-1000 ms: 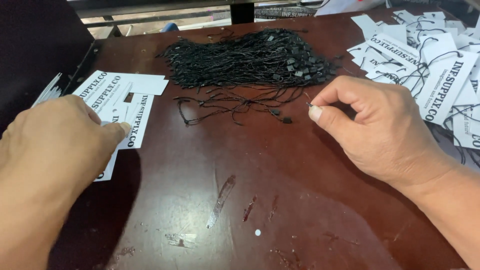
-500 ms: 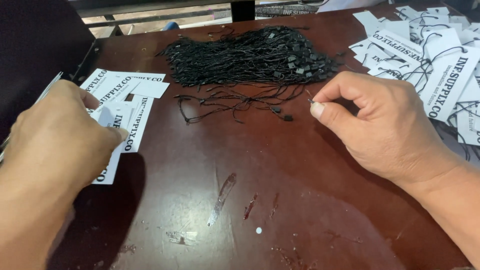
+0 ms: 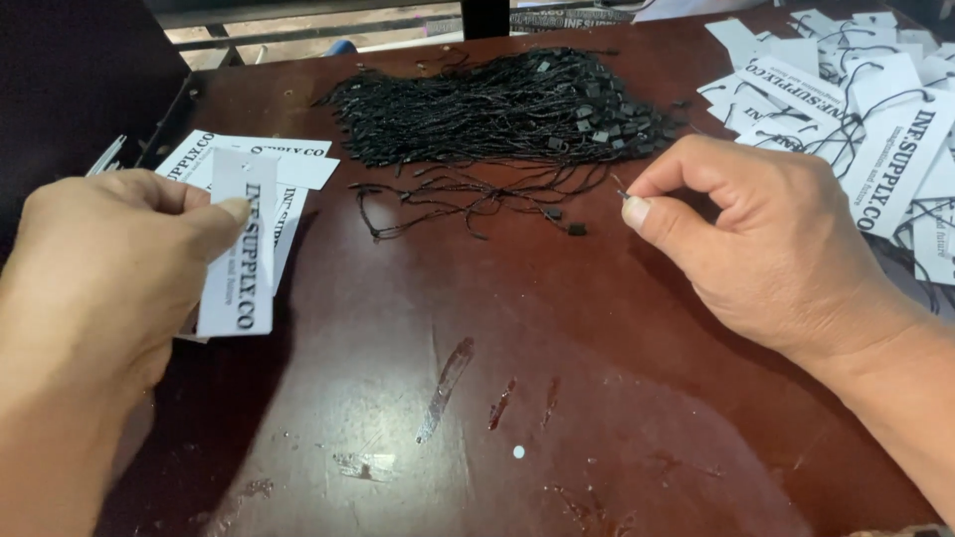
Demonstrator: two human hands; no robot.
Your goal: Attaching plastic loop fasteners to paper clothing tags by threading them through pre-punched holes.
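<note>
My left hand [image 3: 104, 273] pinches a white paper tag [image 3: 237, 268] with dark print, lifted above a small stack of the same tags [image 3: 298, 164] at the left of the dark red-brown table [image 3: 477, 398]. On the right, my right hand [image 3: 766, 244] has thumb and forefinger closed on the end of a thin black string [image 3: 619, 187]. That string comes from a few loose black strings with small plastic locks [image 3: 468, 204], lying in front of a large heap of them [image 3: 507, 104].
A pile of white tags with black strings threaded through them [image 3: 856, 109] covers the table's far right corner. Scratches and a small white dot [image 3: 518, 451] mark the near tabletop. A dark surface [image 3: 70, 89] borders the table's left edge.
My left hand has picked one tag off the left stack and raised it. My right hand has stayed almost still, pinching the string end.
</note>
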